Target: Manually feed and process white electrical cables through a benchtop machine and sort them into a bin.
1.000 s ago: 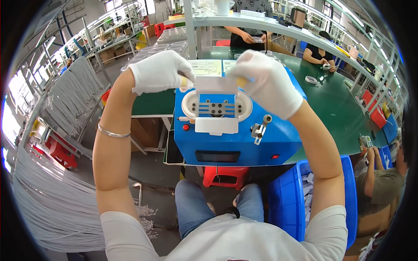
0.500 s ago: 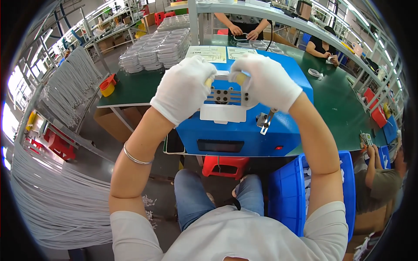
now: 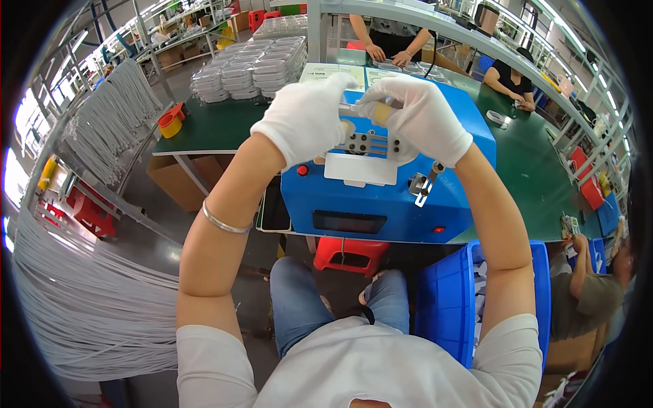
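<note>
Both my hands wear white gloves with pale yellow fingertips and hang over a blue bench machine point(image 3: 401, 204). My left hand point(image 3: 309, 112) is curled, its fingertips beside the left end of a slotted metal bracket point(image 3: 371, 144) on the machine. My right hand point(image 3: 422, 112) is also closed, thumb and fingers pinched together just right of the other. Part of a thin white piece shows between the hands; its kind is hard to make out. A pale rounded loop point(image 3: 406, 154) shows under my right hand. Below the bracket is a white plate point(image 3: 360, 169).
Stacked clear plastic boxes point(image 3: 255, 68) stand at the back left of the green table point(image 3: 520, 163). A blue bin point(image 3: 445, 306) holds white pieces near my right arm. Long white cables point(image 3: 95, 319) hang at the left. Co-workers sit across the table and at the right.
The view has shifted slightly. My left hand has moved away from the machine's front, baring a red button. My right hand's fingers have changed their pinch.
</note>
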The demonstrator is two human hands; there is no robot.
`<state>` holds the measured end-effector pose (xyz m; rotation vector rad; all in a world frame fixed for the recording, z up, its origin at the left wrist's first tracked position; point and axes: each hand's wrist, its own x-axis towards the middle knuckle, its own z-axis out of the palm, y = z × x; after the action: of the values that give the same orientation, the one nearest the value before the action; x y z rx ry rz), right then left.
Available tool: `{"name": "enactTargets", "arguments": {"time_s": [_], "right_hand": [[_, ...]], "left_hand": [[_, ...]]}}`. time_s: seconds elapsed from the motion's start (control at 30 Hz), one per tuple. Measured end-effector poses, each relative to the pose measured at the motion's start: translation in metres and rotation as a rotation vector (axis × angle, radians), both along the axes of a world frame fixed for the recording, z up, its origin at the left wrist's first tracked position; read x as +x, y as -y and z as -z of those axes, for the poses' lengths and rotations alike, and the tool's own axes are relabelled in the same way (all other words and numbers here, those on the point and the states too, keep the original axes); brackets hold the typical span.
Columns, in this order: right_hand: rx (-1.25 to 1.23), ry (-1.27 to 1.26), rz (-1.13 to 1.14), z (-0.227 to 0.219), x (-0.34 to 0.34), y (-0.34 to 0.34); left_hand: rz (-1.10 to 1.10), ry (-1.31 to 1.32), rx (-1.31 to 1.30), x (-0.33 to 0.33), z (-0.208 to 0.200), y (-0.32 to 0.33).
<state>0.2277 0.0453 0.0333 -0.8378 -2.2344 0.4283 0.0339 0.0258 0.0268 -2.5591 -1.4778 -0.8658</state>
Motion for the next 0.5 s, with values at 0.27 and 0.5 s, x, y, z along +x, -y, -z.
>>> {"name": "enactTargets", "arguments": {"time_s": [0.27,0.5], "right_hand": [[0.447,0.143,0.054,-0.002,-0.001,0.004],[0.625,0.243,0.134,-0.001,-0.008,0.011]], "left_hand": [[0.096,0.204,-0.080,0.000,0.004,0.000],[0.122,0.191,0.058,-0.003,0.010,-0.004]]}}
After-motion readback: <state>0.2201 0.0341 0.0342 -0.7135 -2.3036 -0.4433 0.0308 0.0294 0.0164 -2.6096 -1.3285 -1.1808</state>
